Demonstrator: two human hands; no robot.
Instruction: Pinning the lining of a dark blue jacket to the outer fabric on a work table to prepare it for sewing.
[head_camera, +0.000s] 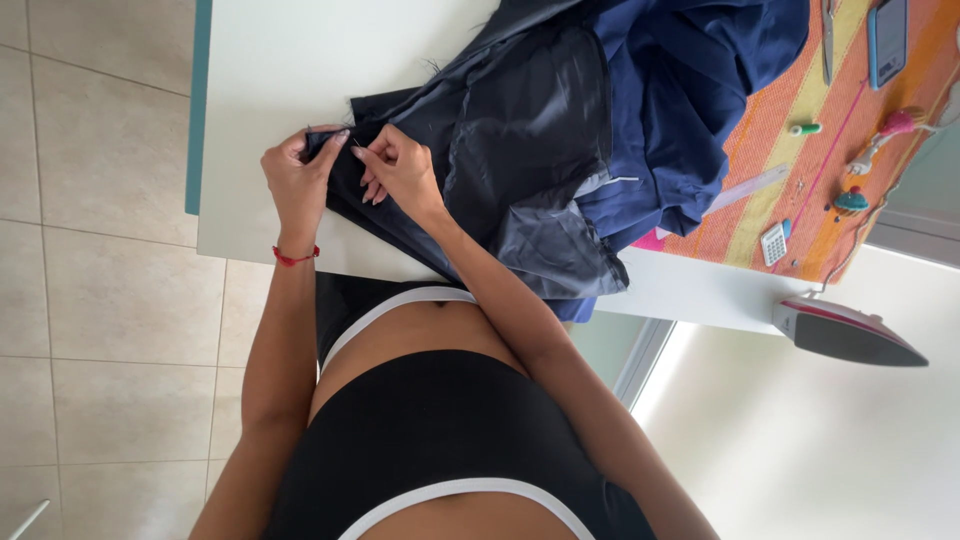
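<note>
Left hand (297, 178): closed over the left end of the dark fabric edge (345, 175); thumb and forefinger pressed together on the cloth, the other fingers curled under it. A red thread bracelet (293, 257) sits at the wrist.

Right hand (400, 165): just right of the left hand, almost touching it; thumb and forefinger pinched on something very fine at the fabric edge, too small to identify; the remaining fingers loosely fanned over the cloth.

Dark fabric edge: lies between the two hands, on the near left part of the white table (270, 70); its long axis runs left to right, from the left hand's grip out into the larger mass of cloth at the right.

Key relation: the pinched spot sits directly between the fingertips of both hands; neither hand is clearly nearer.

Garment body (530, 150): dark lining, crumpled, spreading right from the hands.

Blue cloth (690, 90): heaped beyond the lining, further right.

Striped orange mat (800, 210): far right of the table, carrying a phone (887, 40), a small calculator (773, 243) and sewing oddments.

Clothes iron (845, 333): near right, apart from the table edge.
</note>
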